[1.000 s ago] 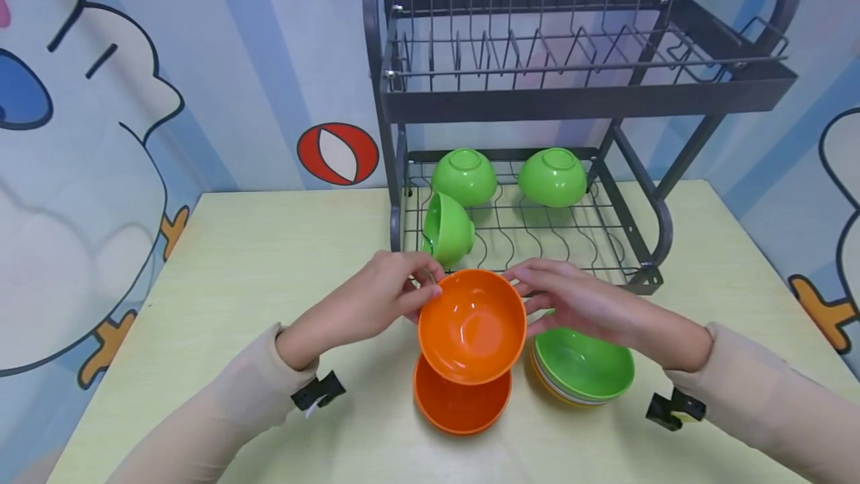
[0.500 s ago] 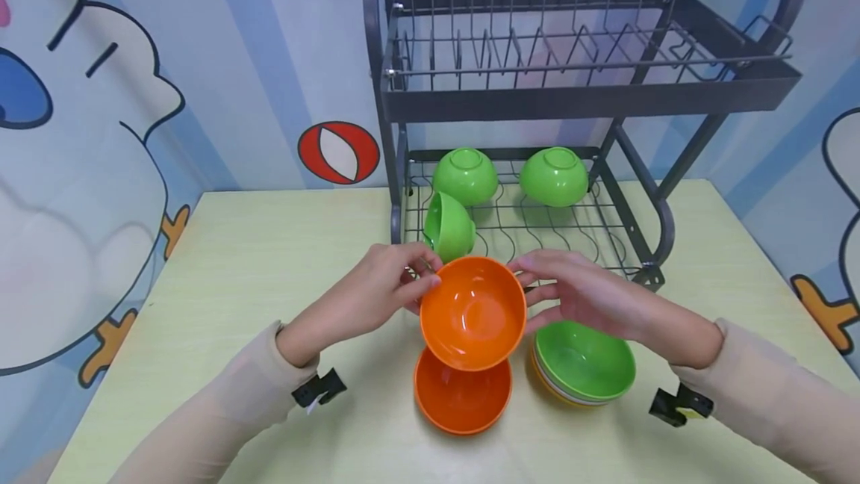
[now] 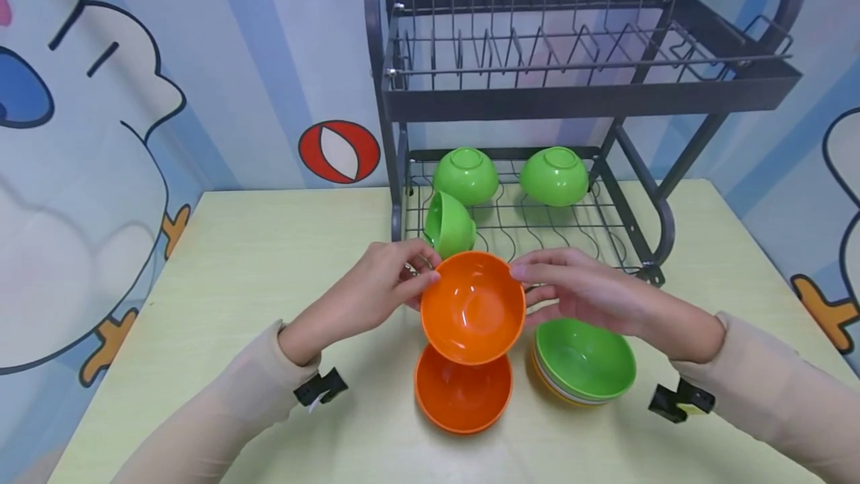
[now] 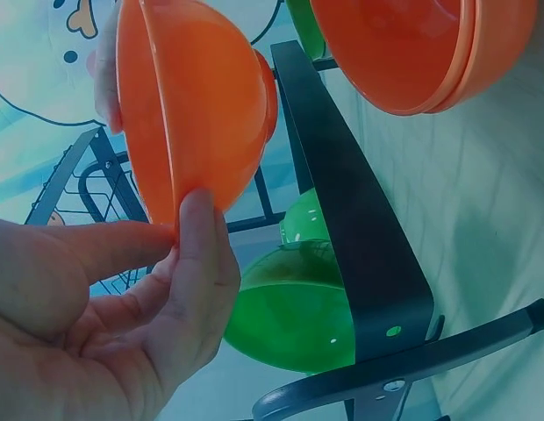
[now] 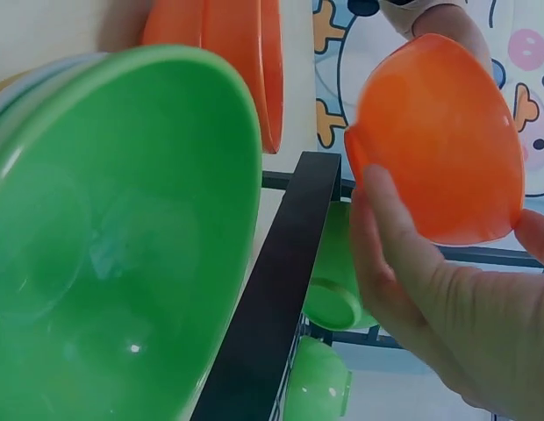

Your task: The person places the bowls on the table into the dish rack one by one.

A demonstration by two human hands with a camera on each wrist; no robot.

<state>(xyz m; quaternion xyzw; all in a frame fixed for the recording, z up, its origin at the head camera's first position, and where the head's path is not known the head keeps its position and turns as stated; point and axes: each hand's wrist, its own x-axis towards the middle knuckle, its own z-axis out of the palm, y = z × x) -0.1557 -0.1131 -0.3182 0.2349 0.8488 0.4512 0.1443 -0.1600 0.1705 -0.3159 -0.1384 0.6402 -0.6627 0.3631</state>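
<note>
An orange bowl (image 3: 473, 308) is held up between both hands, its inside facing the head camera. My left hand (image 3: 391, 282) pinches its left rim, thumb (image 4: 123, 247) on the inner side and fingers on the outer wall. At the opposite rim is my right hand (image 3: 574, 286). In the right wrist view its thumb touches the rim while its fingers (image 5: 397, 219) curve against the outside. Below the raised bowl, further orange bowls (image 3: 463, 398) sit nested on the table. One green bowl (image 3: 449, 225) stands on its side in the dish rack (image 3: 591, 101), just behind the raised bowl.
Two green bowls (image 3: 466, 176) lie upside down at the back of the rack's lower tier. Its upper tier (image 3: 537, 58) of wire slots overhangs them. A stack of bowls with a green one (image 3: 586, 359) on top stands on the table (image 3: 289, 245), under the right forearm.
The raised orange bowl has moved slightly away from me, toward the rack, with the left hand still pinching it. The right thumb has come onto its rim.
</note>
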